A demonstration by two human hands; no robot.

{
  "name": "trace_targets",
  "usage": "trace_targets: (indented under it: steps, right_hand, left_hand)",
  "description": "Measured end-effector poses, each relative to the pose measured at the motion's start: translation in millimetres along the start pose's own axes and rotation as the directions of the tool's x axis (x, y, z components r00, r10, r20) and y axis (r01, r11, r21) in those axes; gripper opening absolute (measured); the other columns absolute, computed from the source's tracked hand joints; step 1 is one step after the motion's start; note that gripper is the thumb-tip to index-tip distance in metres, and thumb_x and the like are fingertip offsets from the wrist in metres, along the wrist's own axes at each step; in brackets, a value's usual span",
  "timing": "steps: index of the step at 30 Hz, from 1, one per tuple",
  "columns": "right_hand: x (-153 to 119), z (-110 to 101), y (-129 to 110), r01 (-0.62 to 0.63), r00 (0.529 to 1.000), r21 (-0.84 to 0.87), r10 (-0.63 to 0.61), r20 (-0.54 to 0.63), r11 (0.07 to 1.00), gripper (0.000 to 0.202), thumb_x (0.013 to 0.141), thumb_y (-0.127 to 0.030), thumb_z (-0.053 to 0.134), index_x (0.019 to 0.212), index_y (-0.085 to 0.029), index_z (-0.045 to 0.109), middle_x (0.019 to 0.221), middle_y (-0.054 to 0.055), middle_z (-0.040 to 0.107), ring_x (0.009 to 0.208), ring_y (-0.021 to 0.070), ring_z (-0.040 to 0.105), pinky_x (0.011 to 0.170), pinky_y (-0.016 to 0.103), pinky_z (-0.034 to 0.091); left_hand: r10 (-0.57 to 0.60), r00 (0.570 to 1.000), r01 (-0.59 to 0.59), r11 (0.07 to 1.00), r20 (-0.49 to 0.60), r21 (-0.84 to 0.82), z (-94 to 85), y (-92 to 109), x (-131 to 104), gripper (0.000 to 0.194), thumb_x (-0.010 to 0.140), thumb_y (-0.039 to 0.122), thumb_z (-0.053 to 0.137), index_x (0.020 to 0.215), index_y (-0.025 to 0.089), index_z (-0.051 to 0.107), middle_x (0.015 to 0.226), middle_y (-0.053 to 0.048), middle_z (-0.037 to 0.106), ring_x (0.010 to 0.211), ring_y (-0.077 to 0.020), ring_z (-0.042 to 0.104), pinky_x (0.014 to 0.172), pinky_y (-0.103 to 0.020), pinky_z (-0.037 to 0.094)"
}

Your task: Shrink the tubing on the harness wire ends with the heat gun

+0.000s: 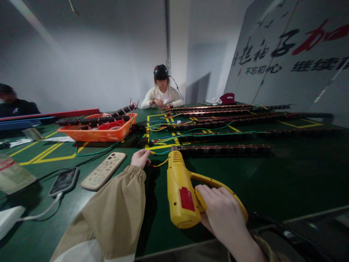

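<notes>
Right hand (220,211) clenched round the handle of a yellow heat gun (181,193), near the front edge of the green table (286,178). Nozzle aimed away from the wearer, toward the near end of the closest black strip (226,149). Left hand (140,158) forward of a tan sleeve, fingers pinched on a yellow wire (160,163) just beside the nozzle; grip closed on the wire as far as can be made out.

Judged as mid-job: heating of a wire joint at the nearest strip appears in hand, not finished. Whether the gun is running cannot be told.

Further long black strips (218,136) laid in rows across the middle and toward the far edge, with green, yellow, blue and red leads trailing loose at their left ends. Condition of those joints too small to read; likely still awaiting treatment, in this inspector's estimate.

Toward the left edge: an orange basket (95,134) holding more parts, a beige remote control (103,170), a phone (63,181) on a white cable.

At the far edge, another person (162,96) seated, both hands on a strip. Second person (13,103) partly visible at the far left corner.
</notes>
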State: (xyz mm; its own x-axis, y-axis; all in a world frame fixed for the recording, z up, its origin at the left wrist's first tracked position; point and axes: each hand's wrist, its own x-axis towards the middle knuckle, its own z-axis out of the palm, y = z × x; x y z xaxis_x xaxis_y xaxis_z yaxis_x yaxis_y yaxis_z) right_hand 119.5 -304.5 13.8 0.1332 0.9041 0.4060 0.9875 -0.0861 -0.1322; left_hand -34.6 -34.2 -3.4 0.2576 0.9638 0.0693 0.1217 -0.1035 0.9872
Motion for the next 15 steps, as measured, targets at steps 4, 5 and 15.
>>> trace_targets:
  steps: [4, 5, 15]
  right_hand:
    - [0.9, 1.0, 1.5, 0.019, 1.000, -0.024, -0.020, -0.002, 1.000, 0.040, 0.061, -0.009, 0.051, 0.100, -0.016, 0.059, 0.091, 0.004, 0.065, 0.076, 0.0198, 0.053, 0.073, 0.034, 0.033]
    - [1.3, 0.7, 2.1, 0.032, 0.999, -0.015, -0.032, 0.005, 0.999, 0.042, 0.061, -0.010, 0.052, 0.102, -0.016, 0.059, 0.094, 0.004, 0.065, 0.077, 0.0201, 0.054, 0.074, 0.034, 0.034]
    - [-0.9, -19.9, 11.0, 0.120, 0.989, 0.245, -0.136, 0.052, 0.962, 0.056, 0.060, -0.026, 0.066, 0.114, -0.019, 0.053, 0.113, 0.004, 0.059, 0.105, 0.0220, 0.051, 0.098, 0.037, 0.034]
  left_hand:
    - [0.036, 0.999, -0.036, 0.999, -0.003, -0.006, 0.7, -0.5, -0.3, 0.033, 0.062, 0.046, 0.061, 0.073, 0.014, 0.060, 0.031, 0.007, 0.045, 0.030, -0.0092, 0.045, 0.036, -0.018, 0.033]
    - [0.044, 0.999, -0.044, 0.999, 0.005, -0.006, 0.2, -1.4, 0.5, 0.033, 0.062, 0.045, 0.061, 0.073, 0.014, 0.061, 0.031, 0.008, 0.044, 0.030, -0.0095, 0.046, 0.036, -0.018, 0.032]
    - [0.130, 0.991, -0.130, 0.991, 0.021, -0.025, 0.0, -7.8, 4.4, 0.030, 0.061, 0.043, 0.056, 0.072, 0.015, 0.059, 0.033, 0.008, 0.043, 0.036, -0.0101, 0.049, 0.038, -0.018, 0.036]
